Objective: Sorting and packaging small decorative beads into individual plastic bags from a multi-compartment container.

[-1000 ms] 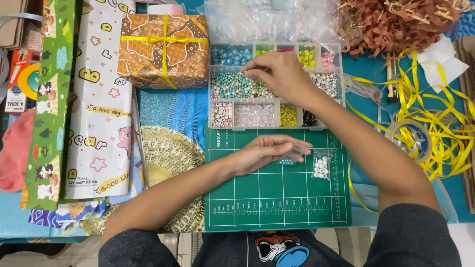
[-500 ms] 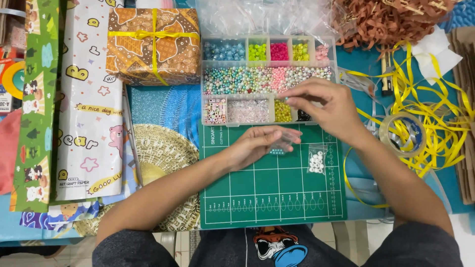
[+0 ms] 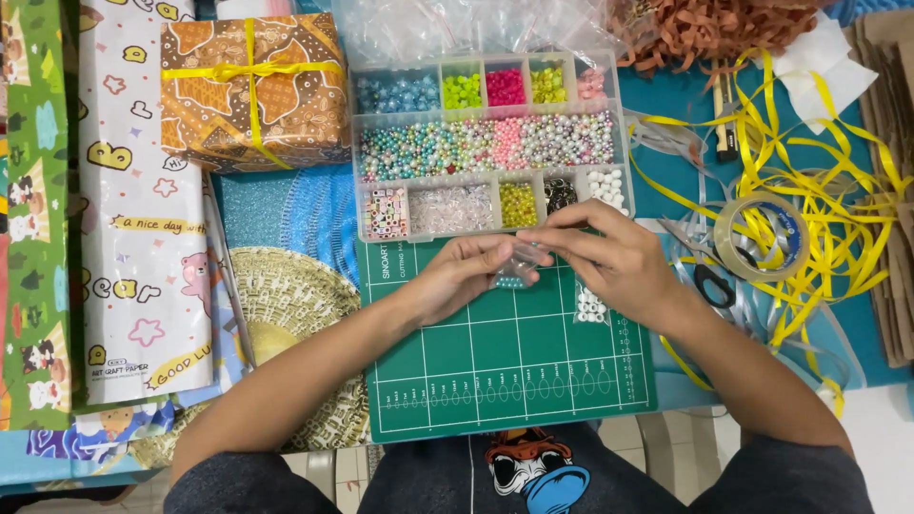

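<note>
Over the green cutting mat [image 3: 505,381], the left hand [image 3: 466,276] pinches a small clear bag [image 3: 519,269] of blue beads while the right hand [image 3: 609,257] pinches closed at its mouth, just below the compartmented bead box [image 3: 486,143], with a bag of white beads [image 3: 591,305] beside.

Right hand [image 3: 609,262] covers most of the small clear bag [image 3: 519,266], so whether a bead sits between the fingers [image 3: 557,240] is too small to tell. The second bag of white beads [image 3: 590,305] is half hidden under the palm. Green wrapping paper [image 3: 33,209] runs off the left edge; the brown paper shreds [image 3: 705,29] are cut at the top.
</note>
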